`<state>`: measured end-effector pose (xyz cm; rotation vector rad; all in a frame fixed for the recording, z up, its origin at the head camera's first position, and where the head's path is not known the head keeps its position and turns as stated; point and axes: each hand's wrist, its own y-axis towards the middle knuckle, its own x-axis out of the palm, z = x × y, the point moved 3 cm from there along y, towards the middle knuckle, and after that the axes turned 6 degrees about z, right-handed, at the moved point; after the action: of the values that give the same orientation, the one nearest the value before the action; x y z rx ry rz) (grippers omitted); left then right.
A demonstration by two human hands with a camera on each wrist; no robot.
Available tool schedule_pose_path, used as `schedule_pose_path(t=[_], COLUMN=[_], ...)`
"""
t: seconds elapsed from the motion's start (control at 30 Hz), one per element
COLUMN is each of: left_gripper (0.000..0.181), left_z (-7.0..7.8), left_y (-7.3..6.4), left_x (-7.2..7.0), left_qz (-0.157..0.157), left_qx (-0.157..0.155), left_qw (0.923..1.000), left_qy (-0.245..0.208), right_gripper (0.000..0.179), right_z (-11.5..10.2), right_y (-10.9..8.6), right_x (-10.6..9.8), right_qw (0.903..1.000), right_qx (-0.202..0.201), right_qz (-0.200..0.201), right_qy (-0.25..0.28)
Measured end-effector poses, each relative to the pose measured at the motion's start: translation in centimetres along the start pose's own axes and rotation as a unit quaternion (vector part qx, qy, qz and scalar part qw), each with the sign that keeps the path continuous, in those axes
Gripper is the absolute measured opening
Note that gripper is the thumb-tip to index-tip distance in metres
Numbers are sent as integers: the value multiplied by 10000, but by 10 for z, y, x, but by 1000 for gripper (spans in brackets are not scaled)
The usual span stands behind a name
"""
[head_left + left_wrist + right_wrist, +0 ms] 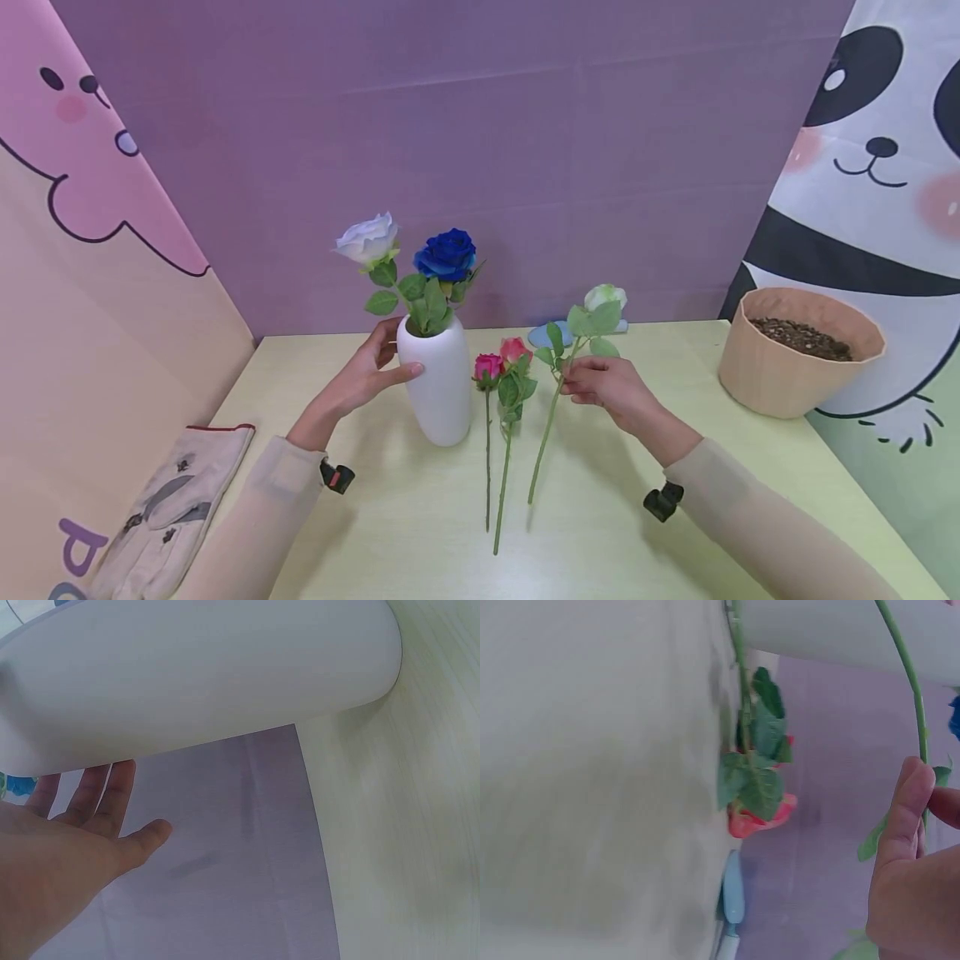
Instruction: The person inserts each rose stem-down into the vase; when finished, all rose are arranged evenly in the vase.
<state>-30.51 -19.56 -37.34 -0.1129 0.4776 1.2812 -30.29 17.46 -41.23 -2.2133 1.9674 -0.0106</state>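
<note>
My left hand (360, 375) holds the white vase (438, 400) at its upper left side, the thumb across the front and fingers reaching behind. In the left wrist view several fingertips meet the vase wall. A white rose (369, 240) and a blue rose (447, 255) stand in the vase with their leaves above its mouth. My right hand (611, 387) pinches the green stem of a pale green-white rose (604, 297) between thumb and fingers, bloom up and stem slanting down to the left. Between the hands lie a magenta rose (488, 367) and a coral-pink rose (515, 350).
A tan pot (772, 383) of dark soil stands at the right back. Pale work gloves (168, 517) lie at the left edge. A light blue tool (733, 889) lies by the purple back wall, partly hidden by the held rose in the head view.
</note>
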Motion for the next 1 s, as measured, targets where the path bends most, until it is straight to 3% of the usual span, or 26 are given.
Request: schedule_pose_path(t=[0.57,0.83,1.0], left_gripper=[81,81,80], left_z=[-2,-3,-3], left_y=[2,2,2], left_x=[-1,-1,-1], left_qz=[-4,-2,2], left_qx=[42,76,90], left_qw=[10000,10000,9999], left_qy=[56,61,64], right_gripper=[24,13,17], right_z=[-47,-72,-84], right_y=[-1,-3,-3], right_x=[-3,1,5], right_qw=[9942,9838,9775], right_qx=[-286,-547,-669], right_qz=[460,765,906], right_qy=[928,1525,1785])
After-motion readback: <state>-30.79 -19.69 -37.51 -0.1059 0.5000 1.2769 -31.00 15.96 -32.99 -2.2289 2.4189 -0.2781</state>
